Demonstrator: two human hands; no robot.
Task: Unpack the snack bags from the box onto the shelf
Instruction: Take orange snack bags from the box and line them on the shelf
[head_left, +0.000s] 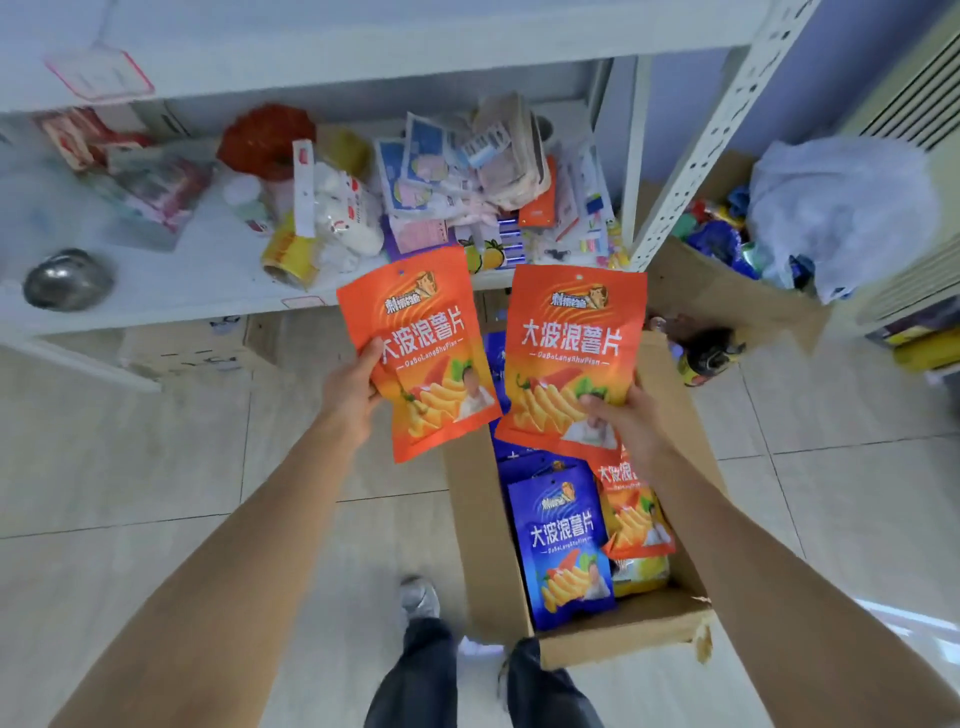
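Note:
My left hand (349, 392) grips an orange snack bag (421, 343) by its left edge, held upright just below the shelf's front edge. My right hand (626, 423) grips a second orange snack bag (571, 353) at its lower right corner, above the open cardboard box (618, 631) on the floor. Inside the box lie a blue snack bag (563, 545), another orange bag (636, 512) and a yellow one (641, 574). More blue bags show behind the held ones. The white shelf board (171, 283) lies ahead, at the level of the bags' tops.
The shelf holds a metal bowl (67, 280), a red bag (265, 140), a yellow tape roll (285, 257), a white plush toy (345, 221) and stacked stationery packets (467, 171). A second box with a white plastic bag (836, 208) stands right of the shelf post (691, 156). A dark bottle (709, 356) lies on the floor.

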